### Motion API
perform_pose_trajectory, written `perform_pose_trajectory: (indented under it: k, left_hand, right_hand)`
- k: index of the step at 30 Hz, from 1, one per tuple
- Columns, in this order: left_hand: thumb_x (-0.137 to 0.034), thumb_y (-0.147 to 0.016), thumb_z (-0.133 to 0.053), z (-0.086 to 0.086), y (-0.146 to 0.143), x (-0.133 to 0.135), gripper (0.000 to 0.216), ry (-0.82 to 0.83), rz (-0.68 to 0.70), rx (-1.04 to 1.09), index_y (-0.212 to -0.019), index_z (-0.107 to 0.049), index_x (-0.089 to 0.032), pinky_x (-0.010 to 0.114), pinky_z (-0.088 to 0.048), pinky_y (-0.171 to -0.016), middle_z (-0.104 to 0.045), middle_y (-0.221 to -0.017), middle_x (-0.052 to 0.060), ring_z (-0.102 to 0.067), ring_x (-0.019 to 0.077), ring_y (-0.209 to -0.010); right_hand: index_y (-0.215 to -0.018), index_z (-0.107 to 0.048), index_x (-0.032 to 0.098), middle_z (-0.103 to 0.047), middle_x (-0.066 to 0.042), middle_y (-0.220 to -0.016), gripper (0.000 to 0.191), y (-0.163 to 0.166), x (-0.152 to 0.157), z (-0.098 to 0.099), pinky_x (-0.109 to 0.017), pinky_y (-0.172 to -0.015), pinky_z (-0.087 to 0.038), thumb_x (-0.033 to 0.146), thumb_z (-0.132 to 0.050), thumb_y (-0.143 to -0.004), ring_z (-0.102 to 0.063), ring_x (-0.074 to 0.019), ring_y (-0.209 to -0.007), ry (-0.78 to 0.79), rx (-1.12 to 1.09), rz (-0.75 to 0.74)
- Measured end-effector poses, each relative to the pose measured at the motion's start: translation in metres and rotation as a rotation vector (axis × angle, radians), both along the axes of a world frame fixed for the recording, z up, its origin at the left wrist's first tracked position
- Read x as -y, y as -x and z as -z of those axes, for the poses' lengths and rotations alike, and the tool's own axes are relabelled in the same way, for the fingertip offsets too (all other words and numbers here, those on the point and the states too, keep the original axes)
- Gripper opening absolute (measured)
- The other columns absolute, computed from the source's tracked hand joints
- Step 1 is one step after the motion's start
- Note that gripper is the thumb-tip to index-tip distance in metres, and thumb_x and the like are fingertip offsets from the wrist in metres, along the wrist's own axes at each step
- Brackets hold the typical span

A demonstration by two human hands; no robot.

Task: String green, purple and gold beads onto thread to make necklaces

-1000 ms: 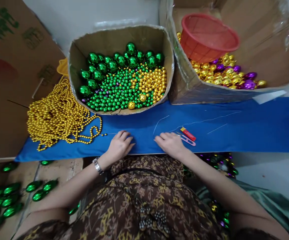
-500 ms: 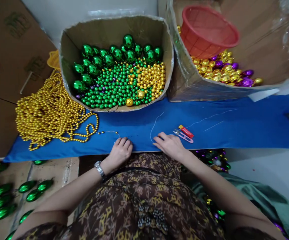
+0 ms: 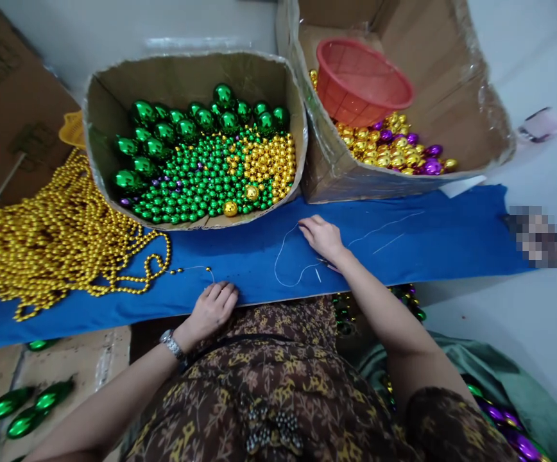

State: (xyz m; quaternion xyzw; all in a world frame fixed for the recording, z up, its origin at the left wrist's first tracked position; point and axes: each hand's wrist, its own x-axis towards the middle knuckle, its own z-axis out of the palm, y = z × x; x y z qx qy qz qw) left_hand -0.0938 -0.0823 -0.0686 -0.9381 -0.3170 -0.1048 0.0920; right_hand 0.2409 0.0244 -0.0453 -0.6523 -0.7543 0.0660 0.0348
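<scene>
Thin white thread [image 3: 275,264] curves over the blue cloth-covered worktop [image 3: 461,237], its end pinched in the right hand [image 3: 321,236]. Whether the curled left hand [image 3: 215,305] grips anything, I can't tell; farther left sprawl shiny gold bead strands [image 3: 57,231], beside a cardboard box [image 3: 187,70] of round green and gold beads [image 3: 196,183].

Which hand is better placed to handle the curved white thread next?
Probably the right hand: its fingertips are at the thread, while the left hand lies nearer the gold bead strands.
</scene>
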Motion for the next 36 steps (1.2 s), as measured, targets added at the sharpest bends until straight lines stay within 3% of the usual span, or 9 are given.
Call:
perform_pose_trajectory:
  k: [6,8,11,14,18,23,28,32,36]
  left_hand:
    - [-0.008,-0.091,-0.043,-0.003,0.009,0.002,0.024,0.121,0.048,0.127,-0.104,-0.063,-0.014,0.037,-0.05,-0.085,-0.07,-0.108,0.012,-0.062,0.0256,-0.103]
    - [-0.009,-0.091,-0.046,-0.014,0.005,-0.005,0.021,0.208,0.019,0.273,-0.104,-0.061,-0.015,0.035,-0.05,-0.084,-0.07,-0.103,0.012,-0.064,0.0229,-0.098]
    - [-0.014,-0.091,-0.05,-0.04,-0.013,-0.023,0.013,0.363,-0.151,0.579,-0.098,-0.061,-0.016,0.03,-0.051,-0.077,-0.07,-0.093,0.01,-0.065,0.0182,-0.087]
    - [-0.027,-0.092,-0.053,-0.069,-0.04,-0.049,0.012,0.631,-0.355,0.933,-0.09,-0.06,-0.018,0.024,-0.05,-0.065,-0.068,-0.08,0.004,-0.064,0.0135,-0.071]
    - [-0.041,-0.085,-0.063,-0.09,-0.075,-0.08,0.026,1.044,-0.371,1.313,-0.08,-0.059,-0.016,0.02,-0.041,-0.048,-0.063,-0.069,0.001,-0.05,0.0081,-0.051]
    - [-0.048,-0.08,-0.067,-0.092,-0.092,-0.09,0.034,1.419,-0.282,1.243,-0.081,-0.06,-0.015,0.019,-0.031,-0.042,-0.054,-0.056,-0.003,-0.043,0.0065,-0.046]
    - [-0.049,-0.078,-0.068,-0.093,-0.089,-0.082,0.036,1.607,-0.262,1.157,-0.08,-0.054,-0.016,0.019,-0.028,-0.041,-0.062,-0.067,0.0,-0.047,0.0067,-0.047]
    - [-0.048,-0.078,-0.069,-0.09,-0.084,-0.079,0.036,1.565,-0.285,1.158,-0.08,-0.057,-0.015,0.02,-0.026,-0.044,-0.051,-0.058,-0.004,-0.038,0.0055,-0.046]
    - [-0.049,-0.081,-0.065,-0.088,-0.082,-0.079,0.036,1.408,-0.278,1.113,-0.077,-0.056,-0.015,0.02,-0.026,-0.046,-0.043,-0.056,-0.006,-0.034,0.0059,-0.049]
  right_hand:
    - [-0.124,-0.06,0.031,-0.06,-0.005,-0.123,0.034,0.004,-0.014,0.011,-0.027,-0.065,-0.043,0.036,-0.037,-0.099,-0.064,-0.02,-0.094,0.004,0.079,-0.087]
    - [-0.117,-0.064,0.029,-0.062,-0.005,-0.12,0.032,0.003,-0.014,0.014,-0.027,-0.065,-0.042,0.036,-0.037,-0.1,-0.063,-0.0201,-0.095,-0.002,0.078,-0.092]
    - [-0.112,-0.065,0.025,-0.063,-0.007,-0.117,0.033,0.003,-0.012,0.013,-0.026,-0.064,-0.042,0.034,-0.036,-0.1,-0.063,-0.0201,-0.093,-0.018,0.081,-0.099]
    - [-0.111,-0.066,0.022,-0.065,-0.008,-0.11,0.033,0.006,-0.005,-0.002,-0.025,-0.066,-0.043,0.033,-0.036,-0.101,-0.063,-0.0181,-0.088,-0.075,0.051,-0.145]
    - [-0.104,-0.067,0.022,-0.068,-0.006,-0.101,0.03,0.018,0.018,-0.043,-0.024,-0.075,-0.047,0.033,-0.04,-0.1,-0.064,-0.0144,-0.086,-0.256,-0.135,-0.38]
    - [-0.104,-0.068,0.026,-0.064,-0.004,-0.126,0.025,0.038,0.039,-0.088,-0.029,-0.081,-0.052,0.028,-0.044,-0.098,-0.064,-0.0153,-0.098,-0.362,-0.198,-0.565]
    - [-0.1,-0.068,0.023,-0.062,-0.005,-0.132,0.027,0.044,0.029,-0.087,-0.03,-0.076,-0.055,0.025,-0.041,-0.098,-0.068,-0.0147,-0.091,-0.332,-0.23,-0.618]
    - [-0.104,-0.067,0.02,-0.068,-0.006,-0.122,0.024,0.043,0.025,-0.081,-0.031,-0.078,-0.057,0.025,-0.044,-0.098,-0.069,-0.0166,-0.095,-0.351,-0.279,-0.62]
    - [-0.125,-0.058,0.019,-0.062,-0.009,-0.13,0.031,0.044,0.032,-0.085,-0.033,-0.09,-0.056,0.029,-0.048,-0.098,-0.063,-0.0178,-0.111,-0.352,-0.363,-0.576]
